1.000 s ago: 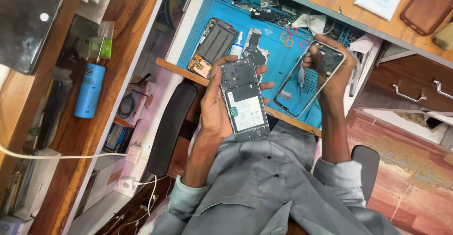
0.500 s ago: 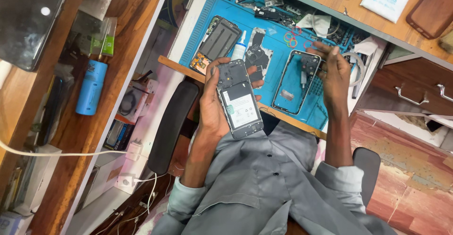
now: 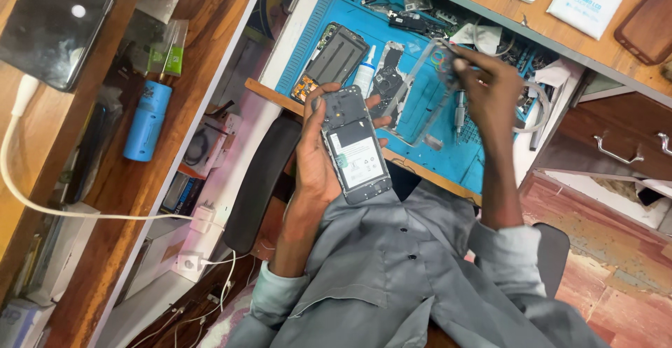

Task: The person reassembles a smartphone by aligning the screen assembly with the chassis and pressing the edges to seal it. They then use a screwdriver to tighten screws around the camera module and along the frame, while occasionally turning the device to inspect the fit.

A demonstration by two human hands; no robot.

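My left hand (image 3: 313, 173) holds an opened phone (image 3: 353, 148) upright over my lap, back cover off, with a white-labelled battery showing. My right hand (image 3: 490, 82) reaches over the blue work mat (image 3: 336, 2), fingers pinched together by small coloured rings at the far corner of a clear phone cover (image 3: 418, 107) lying on the mat. Something thin shows at the fingertips; whether the hand grips it or the cover's edge is unclear.
On the mat lie a dark phone frame (image 3: 334, 58), a small white bottle (image 3: 364, 79), a circuit part (image 3: 386, 82), a screwdriver (image 3: 458, 110) and several loose parts. A blue cylinder (image 3: 147, 121) and a charging cable (image 3: 42, 204) sit on the wooden shelves to the left. A drawer (image 3: 616, 145) stands at right.
My right hand set the clear cover down on the mat and moved up to its far corner. My left hand kept the opened phone, shifting it slightly.
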